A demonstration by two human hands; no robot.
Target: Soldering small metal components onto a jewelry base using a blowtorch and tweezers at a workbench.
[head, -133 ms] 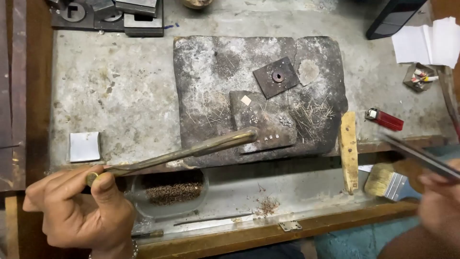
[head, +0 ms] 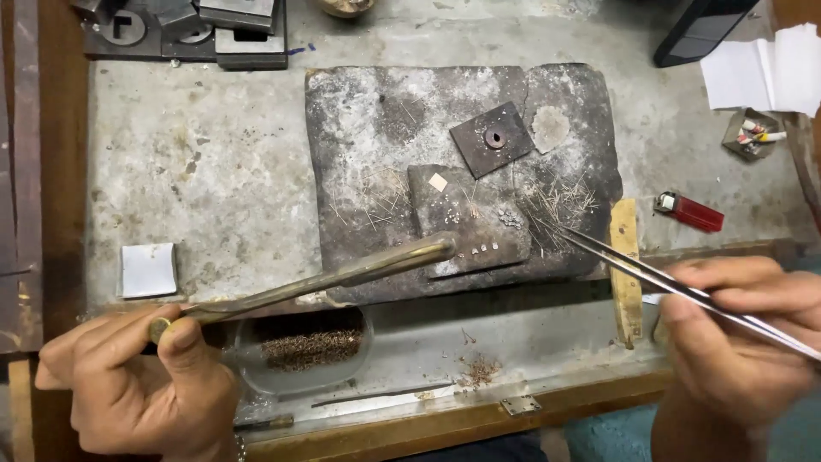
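The left hand is gripping a brass blowpipe, its tip near tiny pieces on the charred block. The right hand, pinching tweezers, is advancing them (tips now reaching the wire scraps).

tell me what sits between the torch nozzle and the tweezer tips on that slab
In the head view, a row of tiny pale pieces on a small dark block lies between nozzle and tweezer tips.

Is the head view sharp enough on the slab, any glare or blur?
Head view: dark charred rectangular slab sharp, evenly lit; mild sheen on the long brass torch tube held by left hand; steel tweezers in right hand slightly soft toward the frame edge.
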